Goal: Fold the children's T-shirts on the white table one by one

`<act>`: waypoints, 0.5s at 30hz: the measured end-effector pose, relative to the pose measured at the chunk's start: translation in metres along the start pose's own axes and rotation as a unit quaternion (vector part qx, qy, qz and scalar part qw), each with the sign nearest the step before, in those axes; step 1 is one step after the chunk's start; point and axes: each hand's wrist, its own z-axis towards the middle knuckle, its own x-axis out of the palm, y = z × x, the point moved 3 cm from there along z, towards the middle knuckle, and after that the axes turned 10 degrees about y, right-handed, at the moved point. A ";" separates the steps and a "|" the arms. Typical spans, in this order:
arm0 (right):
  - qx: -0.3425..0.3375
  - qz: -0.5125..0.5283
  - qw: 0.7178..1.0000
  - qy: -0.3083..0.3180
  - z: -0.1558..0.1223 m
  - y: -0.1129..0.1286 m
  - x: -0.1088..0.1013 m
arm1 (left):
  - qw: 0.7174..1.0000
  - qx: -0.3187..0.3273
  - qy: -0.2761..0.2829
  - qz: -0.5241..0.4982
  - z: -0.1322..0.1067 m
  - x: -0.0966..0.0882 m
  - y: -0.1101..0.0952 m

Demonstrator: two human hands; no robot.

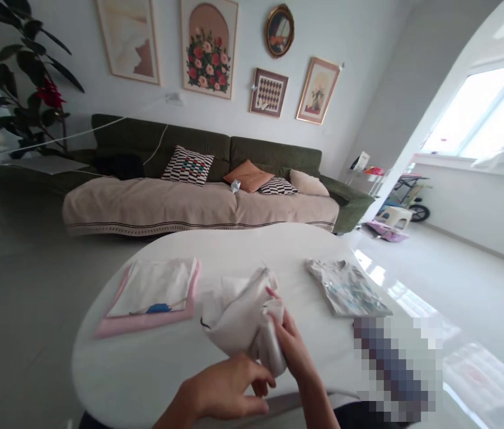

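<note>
Head view: a bunched white cloth (pixel 234 325), grasped in the right hand (pixel 294 345), is over the white table (pixel 131 369); the left hand (pixel 225 387), empty and half-open, is just beside it; folded fabrics (pixel 158 289) lie to the left, a grey shirt (pixel 350 289) to the right

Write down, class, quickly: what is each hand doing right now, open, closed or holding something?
Left hand: loosely open, fingers curled, nothing visible in its grasp.
Right hand: closed on the crumpled white cloth.

The bunched cloth (pixel 239 325) is white, the T-shirt (pixel 349 290) grey with a blue-green pattern.
</note>
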 end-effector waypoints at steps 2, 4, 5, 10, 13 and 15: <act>-0.001 -0.036 0.999 0.018 -0.007 0.005 -0.001 | 0.998 -0.004 -0.057 -0.014 0.001 -0.001 0.001; -0.002 -0.056 0.998 0.037 -0.017 0.007 -0.004 | 0.987 -0.001 -0.160 0.000 0.002 -0.014 0.002; -0.005 -0.059 0.997 0.042 -0.022 0.009 -0.006 | 0.983 0.009 -0.183 0.010 0.004 -0.019 0.001; -0.017 -0.103 0.994 0.034 -0.039 0.020 -0.020 | 0.995 0.068 -0.070 -0.001 0.022 -0.026 -0.008; -0.018 -0.124 0.992 0.029 -0.041 0.029 -0.034 | 0.997 0.057 -0.057 0.010 0.030 -0.030 -0.008; -0.025 -0.151 0.988 0.001 -0.040 0.036 -0.049 | 0.997 0.030 -0.066 0.036 0.032 -0.036 -0.003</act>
